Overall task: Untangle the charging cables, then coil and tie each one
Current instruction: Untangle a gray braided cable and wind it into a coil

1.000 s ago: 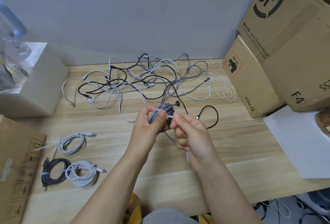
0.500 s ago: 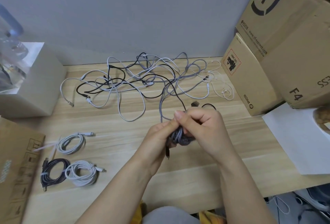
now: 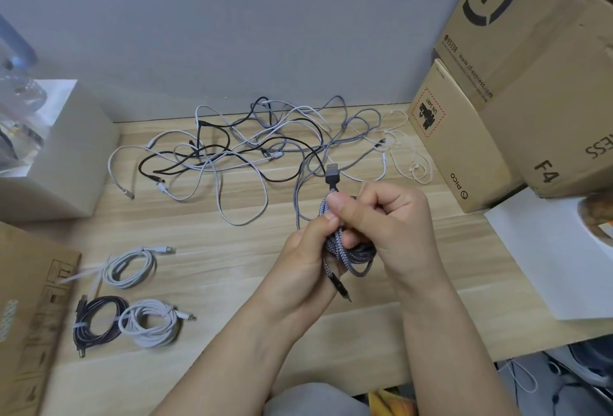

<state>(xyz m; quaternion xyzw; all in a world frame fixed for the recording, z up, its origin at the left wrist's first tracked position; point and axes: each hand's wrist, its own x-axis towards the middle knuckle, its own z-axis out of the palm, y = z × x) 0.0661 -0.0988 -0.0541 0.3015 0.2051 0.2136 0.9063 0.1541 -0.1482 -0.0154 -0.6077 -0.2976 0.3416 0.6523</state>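
Note:
Both hands hold a coiled grey braided cable (image 3: 350,255) above the wooden table (image 3: 232,283). My left hand (image 3: 303,260) grips the coil from the left, thumb up against it. My right hand (image 3: 384,220) curls over the coil's top, its thumb pinching the strands. The cable's USB plug (image 3: 332,174) sticks up behind my fingers, and a dark connector (image 3: 340,288) hangs below. A tangle of white, black and grey cables (image 3: 252,153) lies at the back of the table. Three tied coils lie front left: a white one (image 3: 130,267), a black one (image 3: 96,319) and another white one (image 3: 151,321).
Cardboard boxes (image 3: 517,84) stack at the right, with a white sheet (image 3: 550,260) in front of them. A pale box (image 3: 49,157) stands at the left and a flat carton (image 3: 30,316) lies at the front left edge. A thin white earphone cord (image 3: 411,163) lies by the boxes.
My hands came down and nearer with the grey coil. My right hand turned over the top of the coil, and the plug now points up behind it.

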